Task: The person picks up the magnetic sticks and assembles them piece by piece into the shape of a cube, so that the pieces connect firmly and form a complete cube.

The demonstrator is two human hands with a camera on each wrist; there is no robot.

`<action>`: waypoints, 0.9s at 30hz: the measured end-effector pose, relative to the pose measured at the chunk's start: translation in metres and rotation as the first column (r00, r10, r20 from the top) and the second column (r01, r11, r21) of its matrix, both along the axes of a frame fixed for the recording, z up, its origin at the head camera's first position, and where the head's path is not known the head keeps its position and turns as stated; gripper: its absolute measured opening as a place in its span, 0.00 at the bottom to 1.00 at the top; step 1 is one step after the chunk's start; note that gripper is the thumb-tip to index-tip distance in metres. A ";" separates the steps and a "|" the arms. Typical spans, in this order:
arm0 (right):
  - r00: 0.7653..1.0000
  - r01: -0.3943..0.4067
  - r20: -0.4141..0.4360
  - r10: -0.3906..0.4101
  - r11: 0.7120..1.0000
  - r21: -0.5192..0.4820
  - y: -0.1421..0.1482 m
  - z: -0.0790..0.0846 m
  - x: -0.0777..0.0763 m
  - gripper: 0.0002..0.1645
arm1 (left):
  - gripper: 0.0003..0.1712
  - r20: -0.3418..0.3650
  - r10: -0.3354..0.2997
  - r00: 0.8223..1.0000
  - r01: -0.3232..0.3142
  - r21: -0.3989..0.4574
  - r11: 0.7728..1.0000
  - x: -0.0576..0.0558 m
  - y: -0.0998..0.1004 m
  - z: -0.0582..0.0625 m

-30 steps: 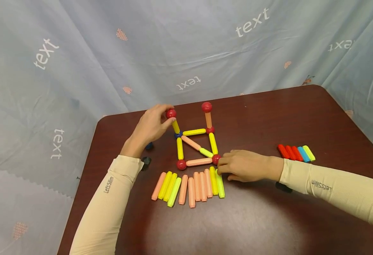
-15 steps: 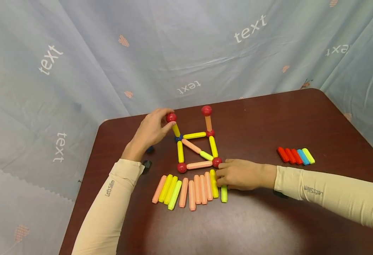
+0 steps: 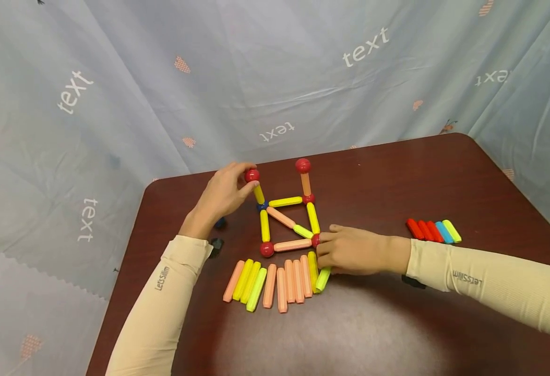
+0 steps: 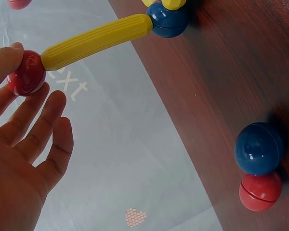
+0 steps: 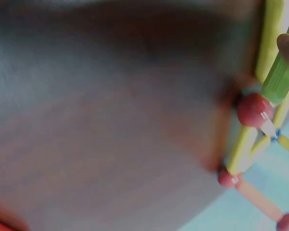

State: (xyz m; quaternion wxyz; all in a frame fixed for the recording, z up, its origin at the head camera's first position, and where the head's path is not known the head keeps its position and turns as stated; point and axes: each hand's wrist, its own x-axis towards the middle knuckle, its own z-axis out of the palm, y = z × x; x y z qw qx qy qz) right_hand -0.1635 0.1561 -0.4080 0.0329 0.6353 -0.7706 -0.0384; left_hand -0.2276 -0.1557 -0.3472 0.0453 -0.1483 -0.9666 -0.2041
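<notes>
My left hand (image 3: 220, 193) pinches a red magnetic ball (image 4: 27, 73) between thumb and fingertips. That ball tops an upright yellow magnetic stick (image 4: 97, 41), which stands on a blue ball (image 4: 169, 20) at the frame's back left corner. My right hand (image 3: 352, 250) grips a light green stick (image 5: 282, 77) by the front right corner's red ball (image 5: 254, 110). The square frame of sticks has a diagonal of a pink stick (image 3: 281, 217) and a short green stick (image 3: 303, 231). At its back right, an orange stick (image 3: 306, 184) rises to another red ball (image 3: 303, 165).
In front of the frame lies a row of loose pink, yellow and green sticks (image 3: 282, 290). Several short red, blue and green sticks (image 3: 427, 230) lie at the right of the table (image 3: 373, 324). A loose blue ball (image 4: 258, 148) touches a red ball (image 4: 261, 191) at the left.
My right hand has picked the light green stick from the row's right end and tilted it, moving up slightly beside the corner ball. My left hand stays on its red ball.
</notes>
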 end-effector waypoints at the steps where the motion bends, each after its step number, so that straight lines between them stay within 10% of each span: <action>1: 1.000 0.009 -0.005 -0.009 1.000 -0.016 0.000 0.005 -0.002 0.13 | 0.25 -0.002 -0.001 1.000 0.001 0.001 1.000 0.000 0.000 0.000; 15: 0.963 0.271 0.059 -0.265 0.924 -0.269 -0.036 0.074 -0.065 0.14 | 0.26 0.001 0.001 1.000 -0.001 0.009 1.000 -0.002 0.000 -0.002; 27: 0.887 0.453 0.057 -0.457 0.844 -0.286 -0.084 0.087 -0.097 0.15 | 0.23 -0.002 -0.010 1.000 0.010 0.025 1.000 -0.003 -0.004 -0.004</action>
